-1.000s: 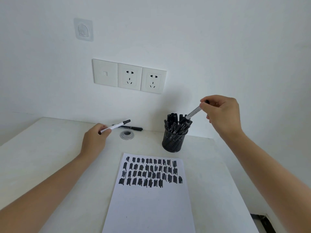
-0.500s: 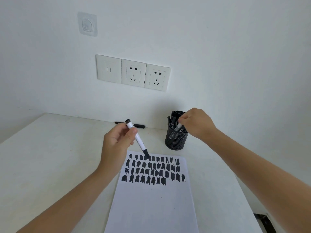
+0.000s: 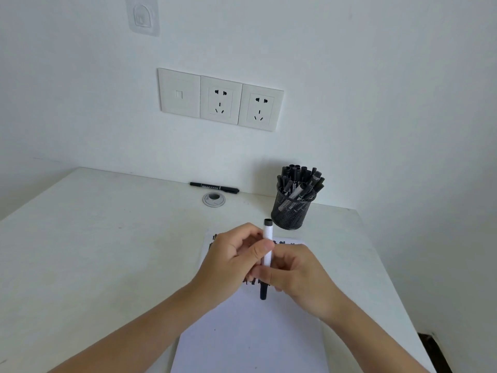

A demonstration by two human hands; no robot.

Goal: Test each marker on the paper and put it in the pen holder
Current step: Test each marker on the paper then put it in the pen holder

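Observation:
A white marker point(image 3: 267, 238) with black ends stands almost upright above the paper point(image 3: 250, 335). My left hand point(image 3: 231, 259) grips its barrel, thumb across the front. My right hand point(image 3: 301, 275) is closed around its lower part, just above the black cap end. Both hands hover over rows of black test marks, mostly hidden beneath them. The black mesh pen holder point(image 3: 291, 211), packed with several markers, stands beyond the paper to the right. One black marker point(image 3: 214, 187) lies flat near the wall.
A round grey cable grommet point(image 3: 213, 199) sits in the white desk point(image 3: 94, 238) by the lying marker. Wall sockets point(image 3: 220, 99) hang above. The desk's right edge drops off near the holder.
My right hand left the pen holder and came down to the marker. My left hand brought the marker nearer and turned it upright over the paper. The view tilted downward.

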